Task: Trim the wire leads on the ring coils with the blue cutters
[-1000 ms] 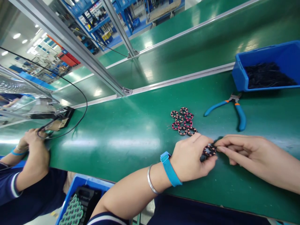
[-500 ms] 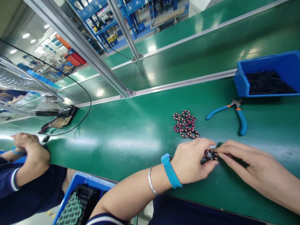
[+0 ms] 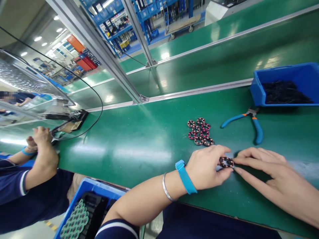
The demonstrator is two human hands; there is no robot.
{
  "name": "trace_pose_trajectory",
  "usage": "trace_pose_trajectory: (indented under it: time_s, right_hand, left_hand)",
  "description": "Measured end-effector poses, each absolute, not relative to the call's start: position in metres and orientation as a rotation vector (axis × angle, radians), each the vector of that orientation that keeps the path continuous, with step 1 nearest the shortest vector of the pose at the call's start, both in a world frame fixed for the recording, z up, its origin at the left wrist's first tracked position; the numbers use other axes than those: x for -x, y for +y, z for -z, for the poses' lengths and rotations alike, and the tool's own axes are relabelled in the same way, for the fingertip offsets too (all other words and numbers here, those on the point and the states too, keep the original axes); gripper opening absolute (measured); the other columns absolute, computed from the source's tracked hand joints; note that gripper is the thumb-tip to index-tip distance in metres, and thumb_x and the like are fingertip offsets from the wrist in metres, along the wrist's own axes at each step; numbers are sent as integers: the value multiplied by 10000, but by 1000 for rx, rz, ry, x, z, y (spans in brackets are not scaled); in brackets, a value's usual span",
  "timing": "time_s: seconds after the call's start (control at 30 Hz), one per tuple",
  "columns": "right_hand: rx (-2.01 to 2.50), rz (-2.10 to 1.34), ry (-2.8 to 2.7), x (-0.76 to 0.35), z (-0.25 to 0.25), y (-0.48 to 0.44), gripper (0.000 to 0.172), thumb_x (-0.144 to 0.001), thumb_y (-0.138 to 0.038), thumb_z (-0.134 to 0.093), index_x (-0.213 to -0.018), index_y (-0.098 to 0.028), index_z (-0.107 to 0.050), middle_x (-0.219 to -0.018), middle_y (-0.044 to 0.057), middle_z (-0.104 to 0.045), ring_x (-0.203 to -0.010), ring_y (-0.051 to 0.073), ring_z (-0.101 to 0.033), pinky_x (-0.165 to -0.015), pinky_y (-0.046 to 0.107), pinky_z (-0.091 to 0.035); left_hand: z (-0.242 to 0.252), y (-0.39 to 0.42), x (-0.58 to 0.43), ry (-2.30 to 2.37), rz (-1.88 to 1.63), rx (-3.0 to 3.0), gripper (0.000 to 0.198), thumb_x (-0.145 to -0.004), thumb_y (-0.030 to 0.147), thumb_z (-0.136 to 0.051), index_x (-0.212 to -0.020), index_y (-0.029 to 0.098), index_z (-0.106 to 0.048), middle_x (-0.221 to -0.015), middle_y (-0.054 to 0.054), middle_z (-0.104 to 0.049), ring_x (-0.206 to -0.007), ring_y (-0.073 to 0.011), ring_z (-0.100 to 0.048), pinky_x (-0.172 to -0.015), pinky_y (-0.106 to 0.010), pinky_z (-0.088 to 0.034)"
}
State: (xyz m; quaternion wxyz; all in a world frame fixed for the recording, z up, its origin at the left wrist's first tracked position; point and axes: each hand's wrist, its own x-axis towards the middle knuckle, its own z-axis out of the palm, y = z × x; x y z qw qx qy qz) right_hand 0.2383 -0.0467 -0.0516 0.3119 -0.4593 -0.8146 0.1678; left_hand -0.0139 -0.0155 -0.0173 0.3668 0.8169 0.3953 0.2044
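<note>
My left hand point(image 3: 208, 165), with a blue wrist strap point(image 3: 185, 177) and a silver bangle, pinches a small dark ring point(image 3: 226, 162) with copper-coloured segments between thumb and fingers. Right of the ring is my right hand point(image 3: 267, 172), its thumb and fingers apart and the fingertips close to the ring's right edge. I see nothing between them. Several similar rings point(image 3: 200, 131), some reddish and some copper, lie grouped beyond my left hand. Blue-handled cutters point(image 3: 252, 116) lie with handles spread on the green table point(image 3: 154, 132).
A blue bin point(image 3: 259, 89) of dark pieces stands at the right. Another blue bin point(image 3: 84, 182) with green rings is at the lower left. A co-worker's hands point(image 3: 40, 137) are at the far left, near a black cable and metal frame posts.
My right thumb and fingers have spread wider at the ring's right edge, while my left hand keeps hold. The co-worker's hands have risen and moved. The view has shifted slightly.
</note>
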Motion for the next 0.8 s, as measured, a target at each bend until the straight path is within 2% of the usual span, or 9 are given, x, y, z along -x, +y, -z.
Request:
trace_pose_trajectory:
  time_s: [0.13,0.23,0.37,0.43,0.53,0.6,0.67,0.73,0.8]
  right_hand:
    - [1167,-277,-2139,-230,50,-54,309,-1145,-489,-584,-1093,-379,-868,-1008,40,-862,-850,279,-837,-855,511,-623]
    - [1203,-333,-2084,-234,48,-53,326,-1121,-561,-620,-1147,-378,-888,-1057,56,-897,-889,310,-869,-872,525,-691]
    - [1380,-991,-1819,-240,34,-40,537,-976,-802,-759,-1251,-369,-916,-1123,64,-929,-971,333,-907,-836,410,-773]
    - [1369,-1337,-1740,-236,22,-28,660,-901,-915,-760,-1165,-337,-936,-1105,85,-930,-996,351,-908,-881,411,-773]
    - [1320,-1647,-1742,-224,6,-11,723,-765,-969,-843,-957,-276,-923,-1023,122,-920,-937,362,-902,-876,426,-772]
    - [1357,-1679,-1642,-218,1,-3,750,-640,-984,-916,-888,-276,-906,-952,119,-913,-919,365,-905,-845,410,-772]
    - [1402,-1678,-1484,-215,-1,-1,780,-563,-995,-950,-922,-303,-919,-952,112,-919,-949,373,-913,-849,406,-773]
    - [1409,-1656,-1405,-213,-2,-3,788,-552,-992,-961,-968,-323,-932,-963,113,-923,-936,374,-916,-838,412,-776]
    - [1407,-1509,-1453,-210,-3,-8,804,-579,-1031,-914,-934,-310,-930,-913,124,-914,-843,368,-911,-748,401,-778]
  left_hand:
    - [17,-13,12,1012,-492,-2114,413,-968,364,-759,-1342,195,-727,-1225,-119,-860,-972,-272,-856,-953,-437,-746]
    - [19,-10,13,967,-517,-2145,477,-966,383,-759,-1393,179,-706,-1215,-122,-873,-1050,-296,-862,-1005,-461,-742]
    - [20,-8,16,806,-593,-2303,540,-1002,313,-702,-1504,116,-665,-1234,-150,-881,-1171,-320,-848,-1095,-486,-719]
    - [19,-9,17,729,-621,-2397,519,-1034,245,-644,-1533,103,-661,-1280,-163,-870,-1208,-293,-836,-1102,-433,-711]
    - [18,-8,20,682,-668,-2460,485,-1034,184,-649,-1515,123,-671,-1276,-155,-855,-1195,-268,-827,-1065,-389,-713]
    - [18,-5,21,743,-744,-2405,467,-1007,294,-771,-1434,130,-676,-1241,-158,-837,-1137,-280,-824,-1009,-406,-724]
    - [18,-2,21,868,-825,-2273,599,-870,558,-948,-1238,174,-672,-1092,-119,-803,-978,-276,-808,-865,-412,-727]
    - [15,-2,21,989,-853,-2119,766,-662,767,-1033,-1005,250,-584,-881,-18,-703,-774,-220,-734,-689,-357,-659]
    - [10,-5,18,1036,-807,-1998,783,-672,811,-1017,-886,281,-482,-746,55,-582,-644,-153,-629,-598,-291,-543]
